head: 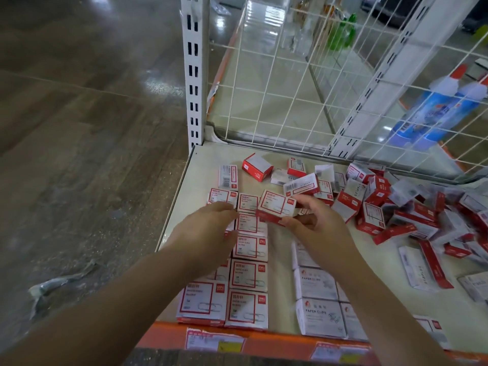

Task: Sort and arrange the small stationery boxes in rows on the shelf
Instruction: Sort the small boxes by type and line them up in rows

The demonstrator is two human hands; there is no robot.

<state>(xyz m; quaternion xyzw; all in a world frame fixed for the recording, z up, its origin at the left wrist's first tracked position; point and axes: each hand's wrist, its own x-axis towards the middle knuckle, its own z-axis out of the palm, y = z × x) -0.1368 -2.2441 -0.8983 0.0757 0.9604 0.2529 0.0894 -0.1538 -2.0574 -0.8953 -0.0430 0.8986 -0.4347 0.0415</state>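
Stationery boxes [248,276]: two rows forming; right hand [314,223] pinches another box [276,206]; left hand [208,228] flat, steadying; jumbled pile [412,207] remains.

bare shelf [280,241] strip between box rows [248,262], loose pile [412,207] rightward

Behind the shelf, a white wire grid panel [290,83] fixed to a slotted white upright post [194,75]. Beyond the grid at right, two blue bottles with red-and-white caps [433,112]; farther back, blurred green bottles [342,33]. Along the orange front edge, price labels [214,339]. To the left, glossy wood-pattern floor [79,128], with crumpled clear plastic wrap [58,283] lying on it.
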